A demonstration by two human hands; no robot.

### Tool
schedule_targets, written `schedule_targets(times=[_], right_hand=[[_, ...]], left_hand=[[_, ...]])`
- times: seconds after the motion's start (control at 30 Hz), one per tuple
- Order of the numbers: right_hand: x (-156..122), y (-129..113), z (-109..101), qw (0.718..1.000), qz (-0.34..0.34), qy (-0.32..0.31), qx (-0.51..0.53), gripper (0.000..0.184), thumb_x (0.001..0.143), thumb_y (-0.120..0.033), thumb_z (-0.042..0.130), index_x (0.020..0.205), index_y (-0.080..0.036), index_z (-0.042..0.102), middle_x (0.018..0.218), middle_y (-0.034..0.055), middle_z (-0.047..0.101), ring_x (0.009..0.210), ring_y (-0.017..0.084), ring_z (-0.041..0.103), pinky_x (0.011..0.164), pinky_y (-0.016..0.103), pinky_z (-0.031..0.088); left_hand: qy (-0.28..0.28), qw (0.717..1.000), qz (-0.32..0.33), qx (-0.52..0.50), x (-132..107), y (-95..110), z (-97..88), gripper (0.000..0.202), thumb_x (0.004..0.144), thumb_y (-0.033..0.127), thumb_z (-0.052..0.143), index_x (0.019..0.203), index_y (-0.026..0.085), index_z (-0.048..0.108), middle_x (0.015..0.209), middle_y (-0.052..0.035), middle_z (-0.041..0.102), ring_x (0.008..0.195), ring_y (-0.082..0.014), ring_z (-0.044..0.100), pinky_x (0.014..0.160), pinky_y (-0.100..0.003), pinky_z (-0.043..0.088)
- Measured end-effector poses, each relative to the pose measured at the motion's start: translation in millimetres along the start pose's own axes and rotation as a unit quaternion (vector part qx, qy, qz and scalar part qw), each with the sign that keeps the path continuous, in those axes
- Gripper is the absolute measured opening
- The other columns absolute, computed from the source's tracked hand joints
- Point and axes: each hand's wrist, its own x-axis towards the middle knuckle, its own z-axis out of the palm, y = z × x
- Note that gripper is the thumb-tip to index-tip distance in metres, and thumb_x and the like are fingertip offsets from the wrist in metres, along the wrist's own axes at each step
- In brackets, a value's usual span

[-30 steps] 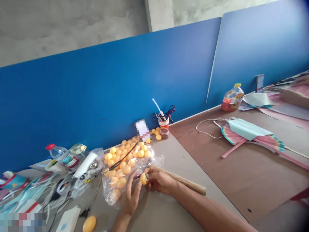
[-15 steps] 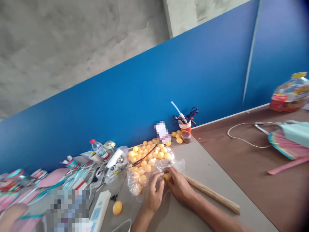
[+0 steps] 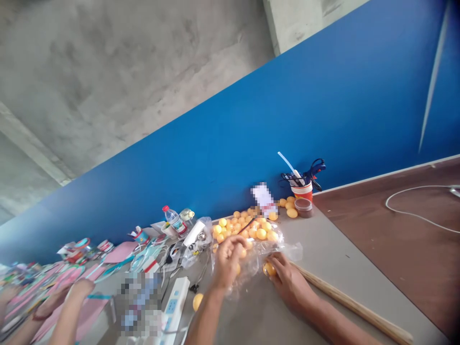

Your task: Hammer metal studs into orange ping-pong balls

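Observation:
My right hand (image 3: 287,282) rests on the grey table and pinches an orange ball (image 3: 269,269) between thumb and fingers. Raised a little above the table, my left hand (image 3: 227,258) has its fingers curled at the clear plastic bag (image 3: 251,261) that holds several orange balls (image 3: 259,233). What the left fingers hold is hidden. A single orange ball (image 3: 197,302) lies loose on the table beside my left forearm.
A long wooden stick (image 3: 354,305) lies to the right of my right arm. A red cup with scissors (image 3: 303,188), a water bottle (image 3: 174,220), a white power strip (image 3: 172,310) and a white cable (image 3: 413,211) are about. Another person's arms (image 3: 61,311) work among pink paper at the left.
The camera swung left and tilted. My hands came apart: the left rose toward the bag, the right kept the orange ball low on the table.

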Motion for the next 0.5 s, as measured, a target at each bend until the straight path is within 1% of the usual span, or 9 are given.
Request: schedule_targets(times=[0.03, 0.07, 0.1, 0.17, 0.23, 0.3, 0.33, 0.43, 0.5], right_hand=[[-0.1, 0.6, 0.6, 1.000, -0.001, -0.006, 0.001, 0.040, 0.074, -0.011, 0.044, 0.108, -0.023, 0.060, 0.113, 0.0118, 0.056, 0.095, 0.026, 0.063, 0.085, 0.038, 0.052], [-0.1, 0.6, 0.5, 1.000, 0.003, -0.009, 0.001, 0.040, 0.073, -0.010, 0.044, 0.108, -0.022, 0.060, 0.113, 0.0123, 0.056, 0.096, 0.026, 0.062, 0.086, 0.039, 0.051], [-0.1, -0.2, -0.2, 1.000, 0.006, -0.014, 0.002, 0.040, 0.073, -0.010, 0.044, 0.108, -0.021, 0.060, 0.113, 0.0123, 0.056, 0.096, 0.026, 0.062, 0.086, 0.039, 0.051], [0.5, -3.7, -3.1, 1.000, 0.010, -0.027, 0.007, 0.039, 0.073, -0.010, 0.045, 0.107, -0.021, 0.060, 0.112, 0.0119, 0.056, 0.096, 0.026, 0.062, 0.088, 0.039, 0.051], [1.5, -8.7, -6.8, 0.999, 0.018, -0.041, 0.007, 0.039, 0.072, -0.007, 0.045, 0.105, -0.021, 0.060, 0.111, 0.0121, 0.057, 0.097, 0.026, 0.062, 0.089, 0.039, 0.050], [2.7, -13.3, -9.8, 0.998, 0.028, -0.048, 0.001, 0.040, 0.071, -0.004, 0.045, 0.105, -0.021, 0.060, 0.110, 0.0127, 0.057, 0.099, 0.027, 0.061, 0.090, 0.038, 0.049], [3.3, -15.0, -10.7, 0.998, 0.034, -0.054, -0.002, 0.040, 0.071, -0.004, 0.045, 0.104, -0.021, 0.060, 0.110, 0.0128, 0.057, 0.098, 0.027, 0.061, 0.090, 0.038, 0.049], [4.2, -17.4, -11.6, 0.997, 0.045, -0.066, -0.006, 0.041, 0.071, -0.004, 0.045, 0.104, -0.022, 0.060, 0.111, 0.0120, 0.057, 0.097, 0.027, 0.062, 0.088, 0.038, 0.049], [4.3, -18.0, -11.3, 0.997, 0.040, -0.068, -0.007, 0.040, 0.071, -0.005, 0.045, 0.104, -0.023, 0.061, 0.110, 0.0117, 0.058, 0.096, 0.027, 0.062, 0.086, 0.038, 0.049]], left_hand=[[0.063, 0.996, -0.007, 0.067, 12.4, -13.1, -8.4, 0.025, 0.090, 0.037, 0.048, 0.101, 0.019, 0.062, 0.102, -0.0084, 0.070, 0.097, -0.0198, 0.066, 0.086, -0.031, 0.052], [0.124, 0.980, -0.022, 0.153, 24.3, -27.9, -17.2, 0.026, 0.089, 0.036, 0.047, 0.104, 0.020, 0.062, 0.108, -0.0079, 0.069, 0.102, -0.0194, 0.065, 0.089, -0.031, 0.051], [0.151, 0.969, -0.039, 0.190, 35.2, -43.5, -26.3, 0.027, 0.087, 0.032, 0.048, 0.108, 0.020, 0.061, 0.114, -0.0094, 0.067, 0.110, -0.0206, 0.062, 0.095, -0.033, 0.049], [0.180, 0.952, -0.073, 0.236, 52.5, -74.2, -44.8, 0.028, 0.082, 0.026, 0.050, 0.107, 0.017, 0.061, 0.118, -0.0127, 0.065, 0.117, -0.0239, 0.057, 0.101, -0.037, 0.044], [0.188, 0.935, -0.118, 0.278, 63.7, -100.4, -62.6, 0.025, 0.079, 0.023, 0.052, 0.100, 0.016, 0.063, 0.110, -0.0125, 0.069, 0.114, -0.0262, 0.060, 0.098, -0.038, 0.046], [0.176, 0.918, -0.163, 0.315, 70.8, -120.2, -78.7, 0.020, 0.077, 0.020, 0.053, 0.092, 0.016, 0.066, 0.096, -0.0121, 0.072, 0.103, -0.0268, 0.065, 0.089, -0.036, 0.049], [0.166, 0.911, -0.179, 0.334, 73.8, -127.8, -85.7, 0.019, 0.077, 0.020, 0.053, 0.090, 0.015, 0.066, 0.093, -0.0123, 0.072, 0.099, -0.0266, 0.067, 0.087, -0.034, 0.049], [0.142, 0.884, -0.210, 0.392, 82.3, -143.3, -101.3, 0.019, 0.078, 0.022, 0.056, 0.090, 0.015, 0.068, 0.097, -0.0144, 0.073, 0.102, -0.0280, 0.066, 0.086, -0.034, 0.048], [0.133, 0.864, -0.228, 0.430, 87.4, -150.1, -106.8, 0.021, 0.079, 0.025, 0.055, 0.093, 0.016, 0.068, 0.101, -0.0158, 0.072, 0.103, -0.0313, 0.066, 0.085, -0.039, 0.048]])
